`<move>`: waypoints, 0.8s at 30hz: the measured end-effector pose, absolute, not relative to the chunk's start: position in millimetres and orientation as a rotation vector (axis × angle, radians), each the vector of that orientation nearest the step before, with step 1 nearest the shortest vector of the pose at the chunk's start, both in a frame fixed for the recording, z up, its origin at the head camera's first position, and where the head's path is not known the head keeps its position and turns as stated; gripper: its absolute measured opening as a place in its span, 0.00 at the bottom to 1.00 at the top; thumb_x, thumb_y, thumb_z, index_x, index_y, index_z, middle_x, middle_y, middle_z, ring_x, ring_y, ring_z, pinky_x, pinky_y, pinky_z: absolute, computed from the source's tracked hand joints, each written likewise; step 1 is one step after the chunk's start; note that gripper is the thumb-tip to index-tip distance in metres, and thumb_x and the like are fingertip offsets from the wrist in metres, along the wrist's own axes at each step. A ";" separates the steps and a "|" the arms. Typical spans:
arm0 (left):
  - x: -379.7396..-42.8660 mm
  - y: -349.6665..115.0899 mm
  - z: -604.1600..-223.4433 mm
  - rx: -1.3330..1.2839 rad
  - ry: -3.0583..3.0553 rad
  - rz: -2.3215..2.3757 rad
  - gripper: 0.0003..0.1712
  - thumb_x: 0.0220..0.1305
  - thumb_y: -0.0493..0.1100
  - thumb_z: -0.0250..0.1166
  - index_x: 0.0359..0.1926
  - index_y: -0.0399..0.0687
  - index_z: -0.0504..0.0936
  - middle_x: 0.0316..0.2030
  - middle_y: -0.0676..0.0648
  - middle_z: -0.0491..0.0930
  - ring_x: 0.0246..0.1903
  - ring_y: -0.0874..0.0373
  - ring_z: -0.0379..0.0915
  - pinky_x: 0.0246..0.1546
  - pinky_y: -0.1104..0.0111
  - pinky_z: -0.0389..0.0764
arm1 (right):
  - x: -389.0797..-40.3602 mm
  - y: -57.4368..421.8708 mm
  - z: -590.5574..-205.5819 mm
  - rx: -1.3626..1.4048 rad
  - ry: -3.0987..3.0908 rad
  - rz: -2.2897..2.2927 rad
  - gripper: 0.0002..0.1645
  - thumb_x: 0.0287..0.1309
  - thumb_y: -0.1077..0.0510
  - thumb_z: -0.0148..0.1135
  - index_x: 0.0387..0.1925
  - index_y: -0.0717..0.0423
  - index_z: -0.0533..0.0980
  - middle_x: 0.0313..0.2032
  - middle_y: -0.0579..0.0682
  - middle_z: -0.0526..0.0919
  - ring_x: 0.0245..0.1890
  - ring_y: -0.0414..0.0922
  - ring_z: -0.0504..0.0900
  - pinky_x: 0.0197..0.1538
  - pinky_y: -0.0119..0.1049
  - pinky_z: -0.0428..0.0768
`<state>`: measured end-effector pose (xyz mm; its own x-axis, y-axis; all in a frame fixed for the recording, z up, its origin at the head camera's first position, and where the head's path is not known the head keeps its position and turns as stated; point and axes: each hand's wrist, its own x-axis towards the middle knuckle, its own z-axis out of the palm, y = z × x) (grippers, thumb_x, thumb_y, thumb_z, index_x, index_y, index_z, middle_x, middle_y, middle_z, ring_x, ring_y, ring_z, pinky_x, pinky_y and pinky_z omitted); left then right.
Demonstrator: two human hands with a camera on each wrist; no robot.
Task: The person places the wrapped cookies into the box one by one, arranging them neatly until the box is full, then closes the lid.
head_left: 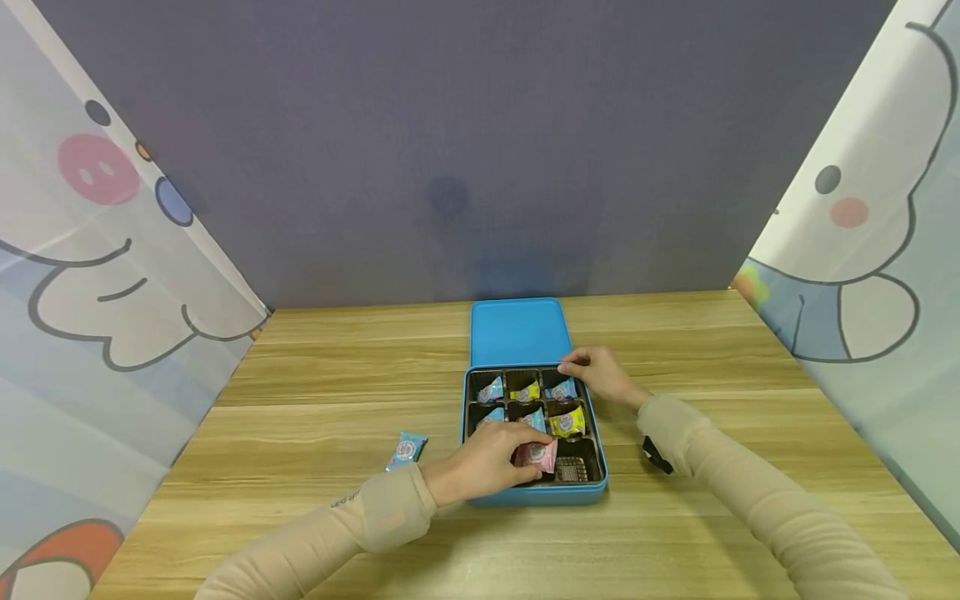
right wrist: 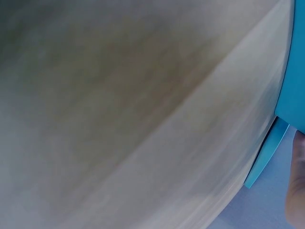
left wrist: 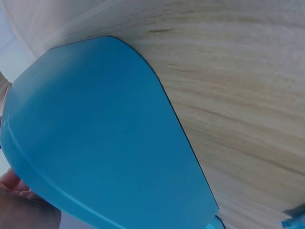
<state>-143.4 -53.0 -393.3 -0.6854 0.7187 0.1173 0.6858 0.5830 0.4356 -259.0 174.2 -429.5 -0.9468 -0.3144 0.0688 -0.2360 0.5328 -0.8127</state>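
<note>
A blue box point(head_left: 536, 497) stands on the table with a dark divided tray inside. My left hand point(head_left: 491, 458) pinches a pink candy packet point(head_left: 542, 456) between thumb and fingers, at the front middle compartment. The box's front right compartment point(head_left: 573, 468) holds nothing. Behind the hand, several blue packets and yellow packets, one being the yellow candy packet point(head_left: 567, 422), sit in the other compartments; the front left one is hidden. My right hand point(head_left: 603, 375) grips the box's back right corner with its fingertips. The left wrist view shows the box's blue side large, with fingers point(left wrist: 16, 186) at lower left.
The blue lid point(head_left: 519, 332) lies open behind the box, near the grey panel point(head_left: 480, 167). One blue candy packet point(head_left: 406, 450) lies on the wooden table point(head_left: 330, 392) to the left of the box. Patterned curtains stand at both sides.
</note>
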 end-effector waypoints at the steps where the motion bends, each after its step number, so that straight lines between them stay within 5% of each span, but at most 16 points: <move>1: -143.1 -52.9 -393.3 1.225 2.733 0.699 0.22 0.57 0.46 0.65 0.54 0.51 0.77 0.27 0.59 0.76 0.16 0.74 0.60 0.19 0.82 0.62 | -259.2 174.4 -429.7 -0.482 2.676 -1.395 0.14 0.59 0.54 0.59 0.41 0.59 0.80 0.41 0.56 0.82 0.42 0.50 0.79 0.44 0.41 0.79; 7: -140.6 -54.8 -393.8 1.248 2.762 0.659 0.22 0.56 0.46 0.66 0.54 0.52 0.77 0.37 0.56 0.81 0.19 0.74 0.62 0.22 0.81 0.62 | -259.5 174.6 -429.4 -0.471 2.678 -1.395 0.13 0.59 0.54 0.59 0.41 0.59 0.80 0.42 0.56 0.81 0.43 0.50 0.79 0.45 0.41 0.79; 24: -140.4 -55.4 -394.3 1.211 2.790 0.636 0.23 0.55 0.48 0.66 0.53 0.53 0.78 0.38 0.57 0.81 0.19 0.74 0.61 0.23 0.78 0.63 | -259.2 173.9 -428.6 -0.472 2.671 -1.394 0.14 0.59 0.55 0.59 0.42 0.60 0.80 0.42 0.57 0.81 0.43 0.51 0.79 0.45 0.41 0.79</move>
